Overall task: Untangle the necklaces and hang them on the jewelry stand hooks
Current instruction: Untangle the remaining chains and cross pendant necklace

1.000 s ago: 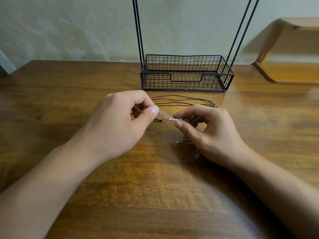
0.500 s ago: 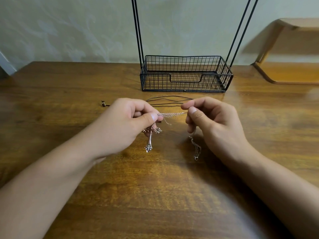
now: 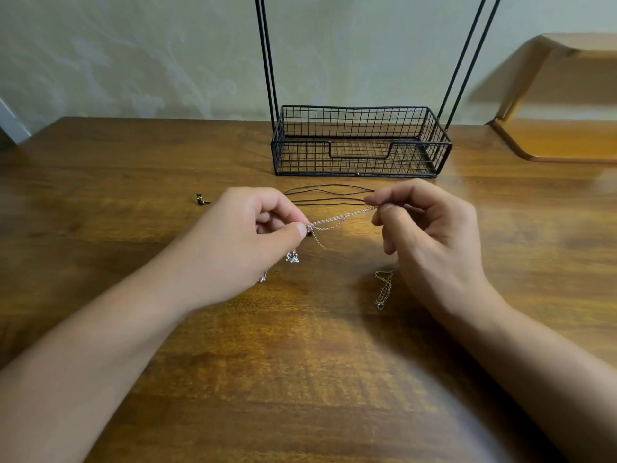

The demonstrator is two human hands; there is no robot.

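Note:
A thin silver chain necklace (image 3: 340,218) is stretched in the air between my two hands above the wooden table (image 3: 300,379). My left hand (image 3: 247,242) pinches one end with thumb and forefinger; a small star-like pendant (image 3: 292,257) dangles below it. My right hand (image 3: 430,235) pinches the other end, and the chain's clasp tail (image 3: 384,289) lies on the table under it. A black cord necklace (image 3: 330,197) lies flat just behind the hands. The black wire jewelry stand (image 3: 360,142) stands at the back; its hooks are out of view above.
A small dark piece (image 3: 201,199) lies on the table left of my left hand. A light wooden shelf (image 3: 561,142) sits at the back right. The wall runs behind the table's far edge.
My hands have lifted the silver chain off the table and moved apart, drawing it out longer. The pendant now hangs under my left hand. The right hand has shifted right.

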